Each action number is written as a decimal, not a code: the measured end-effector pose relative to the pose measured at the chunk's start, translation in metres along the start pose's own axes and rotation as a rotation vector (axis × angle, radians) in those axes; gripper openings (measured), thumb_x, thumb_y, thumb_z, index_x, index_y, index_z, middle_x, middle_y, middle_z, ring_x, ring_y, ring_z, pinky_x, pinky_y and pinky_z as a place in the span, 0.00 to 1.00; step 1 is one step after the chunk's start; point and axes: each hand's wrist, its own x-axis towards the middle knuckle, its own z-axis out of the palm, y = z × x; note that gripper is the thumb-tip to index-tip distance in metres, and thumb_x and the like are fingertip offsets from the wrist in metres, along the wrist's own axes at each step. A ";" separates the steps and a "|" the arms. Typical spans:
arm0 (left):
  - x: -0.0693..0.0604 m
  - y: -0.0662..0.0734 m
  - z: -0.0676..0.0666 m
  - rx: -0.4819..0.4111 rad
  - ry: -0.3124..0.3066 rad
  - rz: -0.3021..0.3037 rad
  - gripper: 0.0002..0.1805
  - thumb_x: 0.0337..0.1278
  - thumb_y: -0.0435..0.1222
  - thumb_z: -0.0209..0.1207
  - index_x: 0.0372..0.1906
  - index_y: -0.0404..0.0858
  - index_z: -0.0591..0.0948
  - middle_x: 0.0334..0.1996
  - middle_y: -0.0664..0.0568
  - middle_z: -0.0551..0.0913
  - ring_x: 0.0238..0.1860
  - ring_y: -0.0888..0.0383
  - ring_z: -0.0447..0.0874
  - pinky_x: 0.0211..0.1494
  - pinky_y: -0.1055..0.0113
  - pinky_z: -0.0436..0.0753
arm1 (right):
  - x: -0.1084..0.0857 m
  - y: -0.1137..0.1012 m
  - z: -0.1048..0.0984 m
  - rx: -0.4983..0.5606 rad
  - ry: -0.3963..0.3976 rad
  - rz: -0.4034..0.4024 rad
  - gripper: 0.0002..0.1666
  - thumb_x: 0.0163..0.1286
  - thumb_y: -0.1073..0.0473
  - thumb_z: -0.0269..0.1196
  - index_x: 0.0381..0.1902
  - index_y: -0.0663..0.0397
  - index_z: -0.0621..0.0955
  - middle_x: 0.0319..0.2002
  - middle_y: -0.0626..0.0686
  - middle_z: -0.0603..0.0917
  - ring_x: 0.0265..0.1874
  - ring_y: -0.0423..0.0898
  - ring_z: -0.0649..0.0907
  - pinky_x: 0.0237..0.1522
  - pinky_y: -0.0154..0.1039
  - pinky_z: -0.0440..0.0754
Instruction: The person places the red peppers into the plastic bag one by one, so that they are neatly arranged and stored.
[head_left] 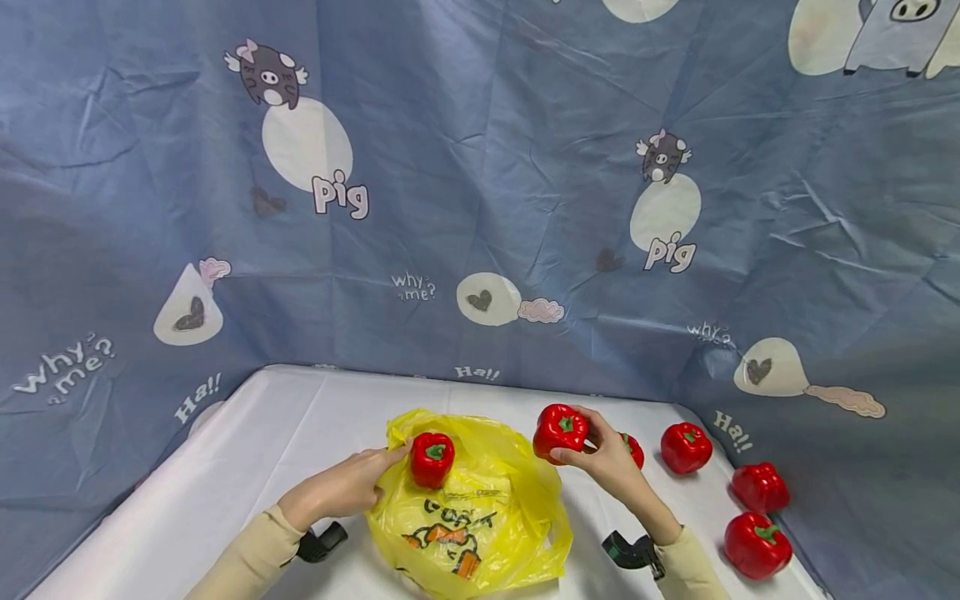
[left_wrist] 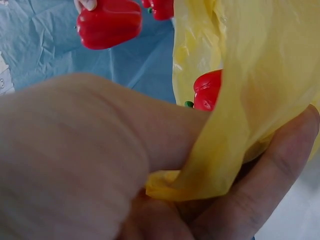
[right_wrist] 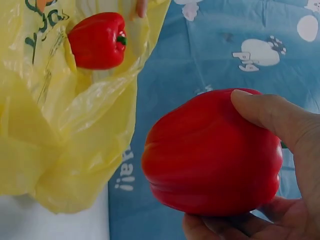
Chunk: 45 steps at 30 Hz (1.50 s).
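Holding a yellow plastic bag [head_left: 542, 510] by its left edge, with a red bell pepper [head_left: 557, 435] lifted near its right edge.

Pinching the plastic between the bent fingers of the left hand [head_left: 347, 485]; gripping the lifted pepper between thumb and fingers of the right hand [head_left: 606, 454], stem end toward the palm (clearest from the right wrist), apart from the plastic there. Resting inside the bag, just beside the left fingertips: a second red bell pepper [head_left: 432, 460]. Best to draw the left edge outward, lower the lifted pepper past the loose right rim, set it beside its neighbour and only then loosen the thumb. Swing the right forearm gently, too, so as not to nudge the peppers [head_left: 686, 448] on the white-covered bench [head_left: 300, 442].
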 end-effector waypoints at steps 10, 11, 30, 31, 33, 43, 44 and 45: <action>-0.001 0.001 0.000 0.006 0.004 -0.002 0.40 0.43 0.16 0.52 0.70 0.30 0.64 0.68 0.39 0.69 0.66 0.45 0.68 0.51 0.57 0.73 | 0.002 -0.008 0.017 0.002 -0.018 0.046 0.44 0.49 0.51 0.76 0.64 0.52 0.70 0.56 0.56 0.80 0.52 0.54 0.81 0.47 0.47 0.83; -0.001 0.001 0.000 0.006 0.004 -0.004 0.40 0.43 0.16 0.52 0.70 0.30 0.64 0.68 0.40 0.69 0.66 0.45 0.68 0.52 0.56 0.74 | 0.002 -0.009 0.019 0.002 -0.022 0.046 0.44 0.49 0.51 0.76 0.63 0.52 0.71 0.56 0.56 0.80 0.52 0.53 0.81 0.47 0.48 0.83; -0.001 0.002 -0.001 -0.008 -0.008 -0.024 0.40 0.46 0.16 0.52 0.71 0.33 0.64 0.69 0.41 0.68 0.67 0.43 0.67 0.45 0.58 0.71 | 0.001 -0.008 0.068 0.017 -0.243 -0.076 0.41 0.55 0.51 0.72 0.65 0.54 0.70 0.56 0.57 0.79 0.49 0.51 0.83 0.47 0.43 0.83; -0.001 0.002 -0.001 -0.009 -0.008 -0.022 0.40 0.46 0.16 0.52 0.71 0.33 0.64 0.69 0.40 0.68 0.67 0.42 0.67 0.45 0.58 0.71 | 0.001 -0.007 0.070 0.023 -0.252 -0.073 0.40 0.56 0.52 0.72 0.65 0.55 0.70 0.56 0.58 0.79 0.49 0.51 0.83 0.47 0.44 0.83; -0.001 0.002 0.000 -0.007 -0.007 -0.016 0.40 0.46 0.16 0.52 0.71 0.32 0.64 0.69 0.40 0.68 0.67 0.42 0.67 0.46 0.57 0.72 | 0.000 -0.008 0.075 0.032 -0.264 -0.061 0.40 0.56 0.53 0.72 0.64 0.57 0.70 0.55 0.58 0.79 0.49 0.52 0.83 0.47 0.44 0.83; 0.000 0.003 -0.001 -0.014 0.005 0.000 0.40 0.44 0.16 0.52 0.70 0.30 0.64 0.68 0.38 0.69 0.58 0.51 0.72 0.42 0.58 0.70 | -0.003 -0.009 0.100 0.014 -0.326 -0.018 0.40 0.56 0.53 0.72 0.63 0.63 0.72 0.53 0.57 0.81 0.50 0.52 0.83 0.46 0.43 0.84; -0.001 0.003 -0.001 -0.012 0.009 -0.003 0.40 0.44 0.17 0.53 0.70 0.29 0.64 0.67 0.38 0.69 0.59 0.50 0.72 0.44 0.58 0.71 | -0.004 -0.010 0.102 0.018 -0.334 -0.016 0.39 0.56 0.53 0.72 0.62 0.63 0.72 0.53 0.57 0.81 0.50 0.52 0.83 0.46 0.44 0.84; -0.001 0.003 -0.001 -0.011 0.010 -0.004 0.40 0.45 0.17 0.53 0.70 0.30 0.64 0.67 0.38 0.69 0.61 0.49 0.72 0.46 0.58 0.72 | -0.004 -0.010 0.105 0.023 -0.344 -0.012 0.40 0.55 0.53 0.73 0.62 0.63 0.72 0.54 0.57 0.81 0.50 0.53 0.82 0.46 0.44 0.84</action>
